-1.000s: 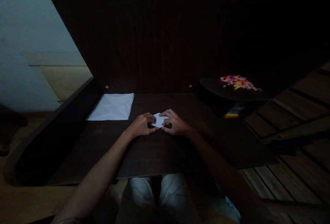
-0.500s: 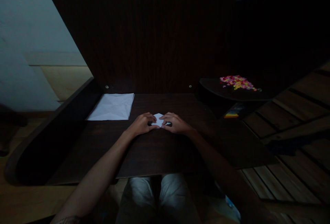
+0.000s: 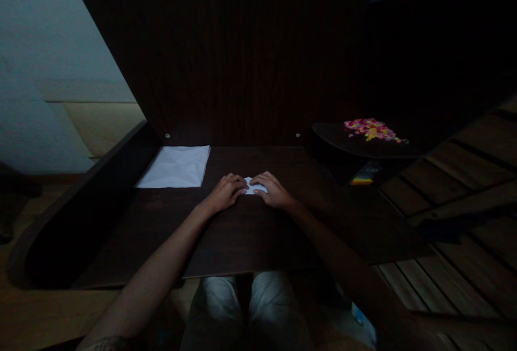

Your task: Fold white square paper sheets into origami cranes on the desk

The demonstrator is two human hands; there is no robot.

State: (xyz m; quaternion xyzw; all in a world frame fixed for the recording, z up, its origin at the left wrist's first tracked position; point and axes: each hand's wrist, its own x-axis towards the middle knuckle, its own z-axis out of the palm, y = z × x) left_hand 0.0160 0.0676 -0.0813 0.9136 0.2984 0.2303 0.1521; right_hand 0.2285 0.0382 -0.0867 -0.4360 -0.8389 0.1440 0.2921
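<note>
A small folded sheet of white paper [image 3: 254, 188] lies on the dark wooden desk [image 3: 242, 238], between my two hands. My left hand [image 3: 226, 191] is closed with its fingertips on the paper's left end. My right hand [image 3: 273, 189] curves over the right end, thumb at the near edge and fingers along the far edge. Parts of the paper are hidden under the fingers of both hands.
A stack of creased white paper sheets [image 3: 175, 167] lies at the back left of the desk. Small pink, red and yellow pieces [image 3: 374, 129] are heaped on a raised curved shelf [image 3: 388, 149] at right. A dark panel [image 3: 226, 60] rises behind the desk.
The paper's near point no longer shows; its near edge now looks straight and the piece flatter in outline. Both hands have shifted slightly, their fingers changing position on the paper.
</note>
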